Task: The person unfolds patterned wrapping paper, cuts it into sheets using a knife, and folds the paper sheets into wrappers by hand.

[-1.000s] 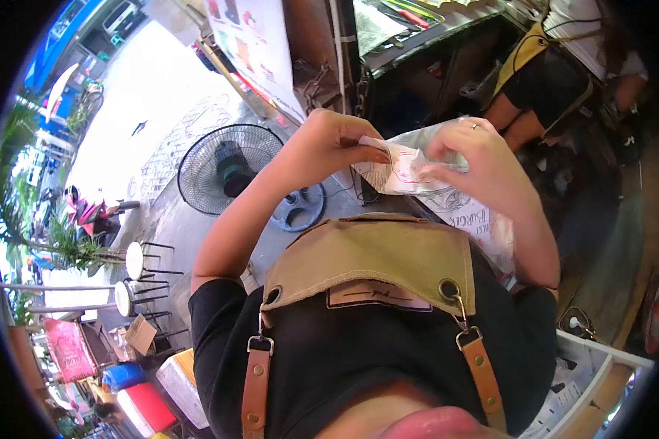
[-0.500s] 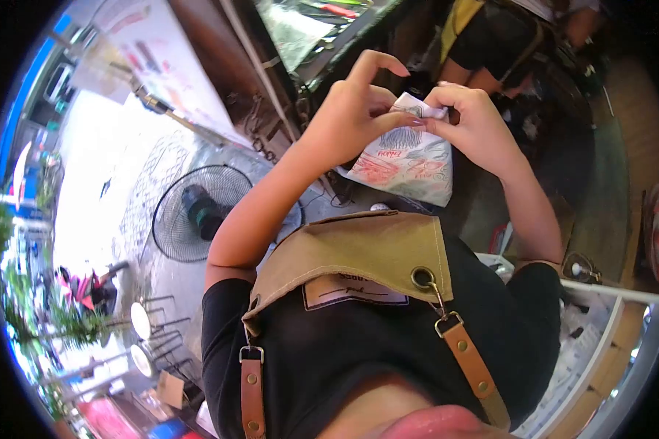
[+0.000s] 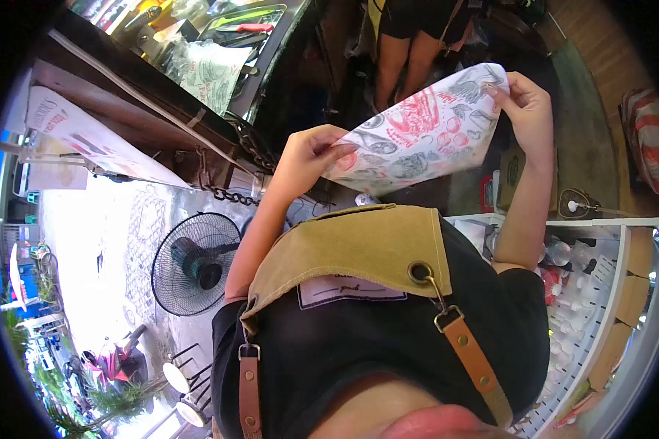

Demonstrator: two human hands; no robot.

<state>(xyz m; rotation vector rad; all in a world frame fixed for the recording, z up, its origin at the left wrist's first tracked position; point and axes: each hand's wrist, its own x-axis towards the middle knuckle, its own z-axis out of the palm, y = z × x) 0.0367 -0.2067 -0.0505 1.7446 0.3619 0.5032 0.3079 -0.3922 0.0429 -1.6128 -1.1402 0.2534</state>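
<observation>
The left hand [image 3: 307, 161] and right hand [image 3: 529, 113] pinch one printed sheet [image 3: 426, 132] between closed fingers; one tray [image 3: 283, 16] holds several items, one red.

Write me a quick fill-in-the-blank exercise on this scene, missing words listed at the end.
The paper is printed in grey and ____.
The left hand and right hand hold ____ ends of it.
The fan stands to the wearer's ____.
The apron is clipped to ____ brown straps.

Missing words: red; opposite; left; two.
</observation>
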